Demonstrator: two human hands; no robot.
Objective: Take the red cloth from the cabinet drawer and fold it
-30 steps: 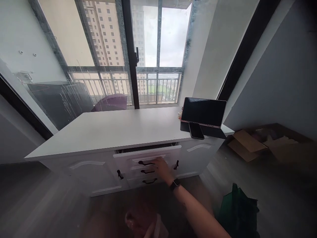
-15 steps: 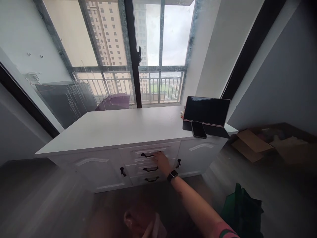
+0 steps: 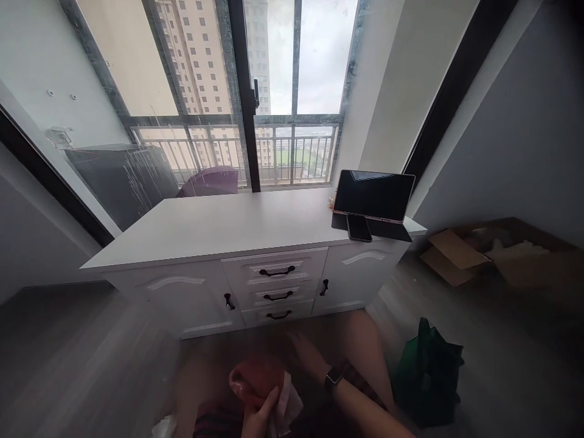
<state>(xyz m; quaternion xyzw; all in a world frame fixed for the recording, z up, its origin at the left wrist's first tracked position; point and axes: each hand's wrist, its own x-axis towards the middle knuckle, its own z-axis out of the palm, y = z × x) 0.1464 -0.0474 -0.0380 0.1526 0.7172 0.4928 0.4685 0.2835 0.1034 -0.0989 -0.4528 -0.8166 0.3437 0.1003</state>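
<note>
Red object [image 3: 255, 380] in left hand [image 3: 260, 417]; right hand [image 3: 306, 359] free below cabinet edge [image 3: 274, 325].

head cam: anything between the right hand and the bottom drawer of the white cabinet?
Nothing. In the head view the right hand hangs low over bare grey floor, apart from the bottom drawer; only that floor strip lies between them.

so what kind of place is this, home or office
Most likely a room in a high-rise flat. A white sideboard with drawers stands under a tall window that looks onto apartment towers past a balcony railing. A tablet and phone lie on top, and an opened cardboard box sits on the wood floor.
</note>
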